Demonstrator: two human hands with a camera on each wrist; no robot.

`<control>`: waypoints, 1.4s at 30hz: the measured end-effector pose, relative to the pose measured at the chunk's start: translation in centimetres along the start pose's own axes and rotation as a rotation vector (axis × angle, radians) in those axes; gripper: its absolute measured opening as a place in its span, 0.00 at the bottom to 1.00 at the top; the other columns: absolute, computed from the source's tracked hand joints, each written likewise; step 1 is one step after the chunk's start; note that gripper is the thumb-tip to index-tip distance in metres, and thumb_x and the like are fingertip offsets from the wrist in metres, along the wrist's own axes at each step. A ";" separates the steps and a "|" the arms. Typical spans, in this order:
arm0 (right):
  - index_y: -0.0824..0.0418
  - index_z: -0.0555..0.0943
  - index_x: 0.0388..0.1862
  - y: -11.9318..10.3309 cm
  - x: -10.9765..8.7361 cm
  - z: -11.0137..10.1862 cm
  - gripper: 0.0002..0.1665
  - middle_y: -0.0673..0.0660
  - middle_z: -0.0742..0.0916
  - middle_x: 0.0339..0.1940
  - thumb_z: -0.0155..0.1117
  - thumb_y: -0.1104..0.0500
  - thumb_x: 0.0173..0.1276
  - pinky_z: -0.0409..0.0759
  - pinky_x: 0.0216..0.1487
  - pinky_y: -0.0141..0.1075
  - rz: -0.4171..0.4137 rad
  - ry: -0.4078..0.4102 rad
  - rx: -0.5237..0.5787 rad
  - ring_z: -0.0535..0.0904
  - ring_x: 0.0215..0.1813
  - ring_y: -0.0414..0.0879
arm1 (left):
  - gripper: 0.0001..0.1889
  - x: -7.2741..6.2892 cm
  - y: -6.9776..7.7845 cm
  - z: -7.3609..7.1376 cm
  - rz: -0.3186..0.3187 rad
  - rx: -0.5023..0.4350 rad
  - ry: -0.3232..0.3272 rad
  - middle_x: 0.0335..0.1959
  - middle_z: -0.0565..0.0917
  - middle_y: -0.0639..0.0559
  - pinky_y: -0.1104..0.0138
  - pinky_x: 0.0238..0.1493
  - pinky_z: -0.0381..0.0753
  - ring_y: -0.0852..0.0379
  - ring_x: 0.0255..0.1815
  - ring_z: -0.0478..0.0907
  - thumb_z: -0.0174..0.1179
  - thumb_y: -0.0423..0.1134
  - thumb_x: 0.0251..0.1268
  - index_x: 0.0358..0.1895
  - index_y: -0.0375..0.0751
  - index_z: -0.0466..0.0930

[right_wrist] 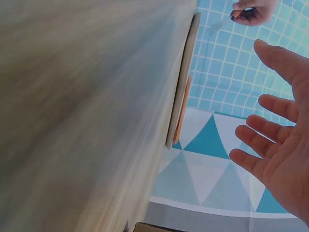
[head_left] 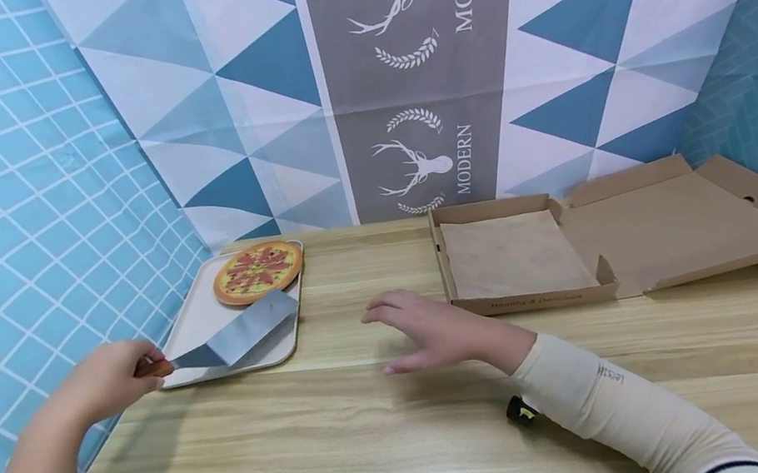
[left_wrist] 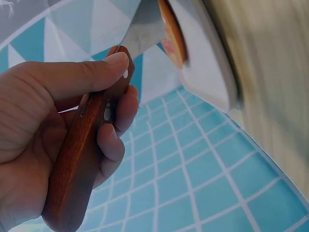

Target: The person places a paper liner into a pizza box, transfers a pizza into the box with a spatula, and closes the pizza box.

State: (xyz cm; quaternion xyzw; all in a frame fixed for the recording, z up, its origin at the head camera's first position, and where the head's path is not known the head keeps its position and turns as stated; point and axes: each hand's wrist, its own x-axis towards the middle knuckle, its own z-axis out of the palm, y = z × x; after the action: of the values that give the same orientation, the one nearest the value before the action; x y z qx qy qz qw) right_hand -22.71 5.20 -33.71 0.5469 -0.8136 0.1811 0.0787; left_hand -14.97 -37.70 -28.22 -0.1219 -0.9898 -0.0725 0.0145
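My left hand grips a metal turner by its brown wooden handle, fingers and thumb curled round it. The turner's wide steel blade hangs over the near part of a white tray, its tip close to a round toy pizza. The pizza has an orange rim and red topping, and lies at the tray's far end. My right hand hovers over the wooden table between the tray and a cardboard box, holding nothing. In the right wrist view its fingers are loosely spread.
The pizza box lies open at the back right, lined with brown paper, its lid folded out to the right. A blue tiled wall sheet borders the left side, and a patterned backdrop stands behind the table.
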 end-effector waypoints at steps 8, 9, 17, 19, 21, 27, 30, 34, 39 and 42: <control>0.65 0.73 0.63 -0.5 0.2 -0.1 0.37 0.60 0.76 0.61 0.73 0.49 0.60 0.66 0.67 0.41 -0.051 0.082 -0.024 0.70 0.64 0.51 | 0.06 1.1 2.5 0.3 0.123 0.022 0.129 0.25 0.79 0.58 0.61 0.27 0.74 0.61 0.25 0.72 0.70 0.30 0.52 0.33 0.38 0.83; 0.65 0.73 0.62 -0.5 0.2 -0.1 0.37 0.60 0.76 0.61 0.73 0.49 0.60 0.66 0.67 0.41 -0.055 0.090 -0.022 0.70 0.64 0.52 | 0.07 1.2 2.9 0.5 0.145 0.035 0.157 0.25 0.79 0.59 0.61 0.27 0.74 0.61 0.25 0.72 0.71 0.30 0.51 0.32 0.38 0.83; 0.66 0.73 0.61 -0.6 0.1 -0.2 0.36 0.61 0.76 0.61 0.74 0.51 0.59 0.66 0.67 0.40 -0.072 0.122 -0.019 0.70 0.64 0.51 | 0.09 2.2 5.4 1.2 0.265 0.065 0.299 0.25 0.75 0.59 0.62 0.26 0.71 0.61 0.25 0.69 0.72 0.30 0.50 0.34 0.41 0.83; 0.65 0.73 0.62 -0.6 0.1 -0.2 0.36 0.60 0.76 0.61 0.74 0.51 0.60 0.66 0.67 0.39 -0.076 0.128 -0.024 0.70 0.64 0.51 | 0.10 2.5 6.0 1.4 0.292 0.073 0.332 0.25 0.75 0.58 0.62 0.25 0.71 0.61 0.26 0.69 0.73 0.29 0.49 0.35 0.40 0.83; 0.65 0.73 0.62 -0.6 0.1 -0.2 0.35 0.60 0.76 0.61 0.74 0.51 0.60 0.65 0.67 0.39 -0.084 0.139 -0.031 0.70 0.64 0.51 | 0.10 2.9 6.6 1.6 0.306 0.078 0.347 0.26 0.75 0.58 0.63 0.25 0.70 0.61 0.26 0.69 0.73 0.30 0.49 0.35 0.40 0.83; 0.66 0.75 0.60 -0.8 0.6 -0.2 0.33 0.62 0.78 0.60 0.74 0.53 0.60 0.65 0.68 0.39 -0.118 0.181 -0.060 0.71 0.63 0.52 | 0.11 3.8 8.4 2.4 0.325 0.051 0.363 0.26 0.74 0.58 0.64 0.26 0.71 0.60 0.27 0.69 0.73 0.29 0.50 0.36 0.40 0.82; 0.67 0.75 0.60 -1.2 1.0 -0.4 0.33 0.62 0.78 0.59 0.74 0.53 0.59 0.65 0.68 0.38 -0.125 0.187 -0.070 0.72 0.63 0.52 | 0.11 4.2 9.2 2.9 0.339 0.046 0.376 0.26 0.75 0.58 0.64 0.27 0.72 0.61 0.27 0.69 0.73 0.29 0.49 0.36 0.41 0.82; 0.67 0.76 0.59 -1.6 2.0 -0.4 0.31 0.61 0.79 0.59 0.73 0.54 0.61 0.66 0.67 0.38 -0.131 0.187 -0.086 0.72 0.63 0.51 | 0.11 4.5 9.9 3.2 0.329 0.047 0.365 0.26 0.75 0.58 0.64 0.27 0.73 0.61 0.27 0.70 0.73 0.29 0.50 0.36 0.41 0.82; 0.67 0.77 0.58 -2.0 4.0 -0.1 0.28 0.59 0.80 0.57 0.70 0.54 0.63 0.66 0.66 0.38 -0.152 0.174 -0.102 0.74 0.61 0.51 | 0.11 5.0 10.4 3.6 0.327 0.052 0.358 0.26 0.76 0.57 0.64 0.27 0.73 0.61 0.26 0.70 0.73 0.30 0.50 0.36 0.40 0.83; 0.66 0.77 0.57 -2.2 5.2 0.0 0.26 0.59 0.80 0.56 0.70 0.55 0.63 0.66 0.66 0.38 -0.134 0.153 -0.104 0.74 0.61 0.51 | 0.11 5.3 10.7 3.9 0.337 0.048 0.362 0.27 0.77 0.56 0.63 0.28 0.74 0.61 0.27 0.71 0.73 0.30 0.50 0.37 0.40 0.83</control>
State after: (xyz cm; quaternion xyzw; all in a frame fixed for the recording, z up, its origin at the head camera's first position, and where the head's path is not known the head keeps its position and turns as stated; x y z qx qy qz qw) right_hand -22.68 -0.06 -31.56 0.5800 -0.7750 0.1742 0.1806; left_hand -17.58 -25.56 -30.28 -0.2702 -0.9381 -0.0661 0.2065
